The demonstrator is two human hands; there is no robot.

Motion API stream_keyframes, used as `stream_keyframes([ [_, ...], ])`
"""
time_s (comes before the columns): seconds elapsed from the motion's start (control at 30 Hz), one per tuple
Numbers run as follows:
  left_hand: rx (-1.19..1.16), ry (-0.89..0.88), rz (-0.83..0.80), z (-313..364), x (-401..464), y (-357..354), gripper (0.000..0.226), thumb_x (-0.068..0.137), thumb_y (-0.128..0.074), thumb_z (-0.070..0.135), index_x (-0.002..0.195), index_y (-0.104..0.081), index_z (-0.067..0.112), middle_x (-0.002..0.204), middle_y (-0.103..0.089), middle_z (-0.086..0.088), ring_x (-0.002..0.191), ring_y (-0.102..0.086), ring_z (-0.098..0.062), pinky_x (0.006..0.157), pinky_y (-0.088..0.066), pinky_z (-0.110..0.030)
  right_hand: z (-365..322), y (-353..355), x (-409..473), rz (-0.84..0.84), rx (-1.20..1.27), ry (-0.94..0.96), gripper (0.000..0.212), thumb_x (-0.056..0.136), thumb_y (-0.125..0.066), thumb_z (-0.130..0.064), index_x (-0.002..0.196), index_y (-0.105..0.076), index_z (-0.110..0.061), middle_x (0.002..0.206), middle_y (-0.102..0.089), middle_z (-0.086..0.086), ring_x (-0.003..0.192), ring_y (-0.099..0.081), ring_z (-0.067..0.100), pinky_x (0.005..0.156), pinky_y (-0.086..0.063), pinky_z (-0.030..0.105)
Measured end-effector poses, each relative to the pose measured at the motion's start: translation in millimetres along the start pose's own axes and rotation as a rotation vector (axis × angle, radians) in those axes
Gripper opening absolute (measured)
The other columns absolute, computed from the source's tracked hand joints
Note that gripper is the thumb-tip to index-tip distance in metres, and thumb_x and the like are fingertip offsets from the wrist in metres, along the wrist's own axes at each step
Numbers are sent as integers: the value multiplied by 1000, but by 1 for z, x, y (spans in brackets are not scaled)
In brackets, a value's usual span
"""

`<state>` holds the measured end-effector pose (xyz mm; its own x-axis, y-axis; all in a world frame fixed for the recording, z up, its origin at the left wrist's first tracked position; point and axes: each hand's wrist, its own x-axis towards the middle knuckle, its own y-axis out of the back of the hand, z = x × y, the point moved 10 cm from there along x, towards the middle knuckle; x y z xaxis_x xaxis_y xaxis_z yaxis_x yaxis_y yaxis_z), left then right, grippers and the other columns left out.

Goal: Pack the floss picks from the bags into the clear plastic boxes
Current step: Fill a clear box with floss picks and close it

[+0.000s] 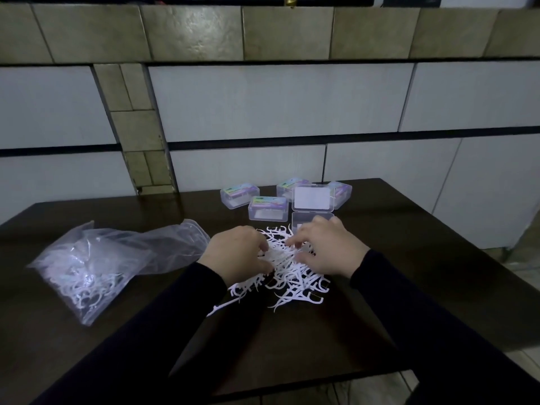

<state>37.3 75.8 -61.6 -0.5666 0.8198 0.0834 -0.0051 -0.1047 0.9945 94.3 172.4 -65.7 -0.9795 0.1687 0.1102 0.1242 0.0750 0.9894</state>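
Floss picks on dark table, tiled wall

Dim indoor picture with a cool, bluish cast. The white floss picks glare against the dark table. Wall tiles show soft sheen; straight lines bow at the edges.

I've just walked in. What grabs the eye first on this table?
The tangled white heap of floss picks at the middle of the dark table, with the left hand and right hand sunk into it. Left lies a clear bag holding more; behind stands an open box among closed ones.
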Motion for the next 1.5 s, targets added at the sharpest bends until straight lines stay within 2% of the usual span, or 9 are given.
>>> stream_keyframes([
  [0.13, 9, 21, 26, -3, -1, 1, 31, 86, -63, 46, 113, -68, 31, 108, -66, 9, 93, -59, -8, 80, -53, -28, -2, -3, 0, -12, -33, -13, 40, 91, -58, -44, 130, -54, -40, 129, -53, -10, 120, -37, 16, 104, -24, 40],
  [0.33, 57, 58, -25, -5, -2, -4, 48, 83, -63, 55, 119, -64, 25, 109, -66, 5, 97, -60, -13, 83, -53, -32, 0, -10, 8, -6, -63, -42, 33, 93, -56, -44, 126, -59, -39, 122, -58, -7, 114, -40, 18, 99, -27, 40],
  [0.5, 66, 78, 21, -5, -4, 1, 31, 86, -62, 47, 104, -70, 23, 93, -69, 6, 86, -63, -12, 78, -55, -31, -6, -2, 8, 85, -101, -3, 28, 94, -54, -44, 117, -65, -33, 119, -60, -10, 109, -42, 16, 95, -28, 40],
  [0.77, -23, 115, 62, -17, -2, 8, 35, 91, -61, 38, 124, -61, 26, 116, -66, 4, 107, -59, -15, 91, -51, -33, 1, 9, 7, 196, -47, -8, 25, 93, -54, -46, 110, -67, -32, 116, -62, -15, 108, -42, 11, 95, -21, 37],
  [0.9, -39, 125, 93, -19, -1, 9, 31, 93, -57, 34, 122, -62, 23, 117, -65, 1, 108, -58, -17, 92, -50, -34, 6, 17, 4, 241, -27, -19, 26, 94, -53, -45, 111, -66, -32, 111, -66, -13, 104, -43, 10, 96, -21, 36],
  [1.17, -40, 129, 244, -21, -3, 19, 25, 98, -48, 29, 116, -65, 24, 113, -63, 1, 104, -49, -20, 85, -43, -30, 9, 28, -2, 319, -30, -33, 27, 95, -51, -45, 111, -68, -32, 111, -67, -15, 106, -43, 10, 92, -20, 34],
  [1.27, -24, 136, 318, -23, -6, 27, 27, 99, -47, 32, 115, -66, 25, 113, -62, 0, 102, -44, -20, 83, -38, -29, 8, 32, -4, 365, -26, -37, 25, 95, -51, -44, 107, -69, -33, 110, -66, -16, 105, -43, 11, 83, -17, 31],
  [1.33, -25, 149, 365, -25, -9, 33, 28, 98, -48, 35, 114, -67, 25, 115, -60, 0, 102, -41, -21, 84, -40, -32, 9, 36, -6, 396, -29, -48, 25, 95, -52, -45, 105, -71, -33, 110, -65, -16, 105, -43, 12, 78, -14, 30],
  [1.5, -100, 158, 512, -29, -16, 48, 26, 94, -56, 39, 108, -72, 26, 107, -59, 0, 99, -39, -23, 79, -39, -31, 15, 44, -11, 457, 6, -89, 29, 94, -50, -50, 106, -71, -36, 105, -61, -16, 102, -43, 11, 78, -14, 29],
])
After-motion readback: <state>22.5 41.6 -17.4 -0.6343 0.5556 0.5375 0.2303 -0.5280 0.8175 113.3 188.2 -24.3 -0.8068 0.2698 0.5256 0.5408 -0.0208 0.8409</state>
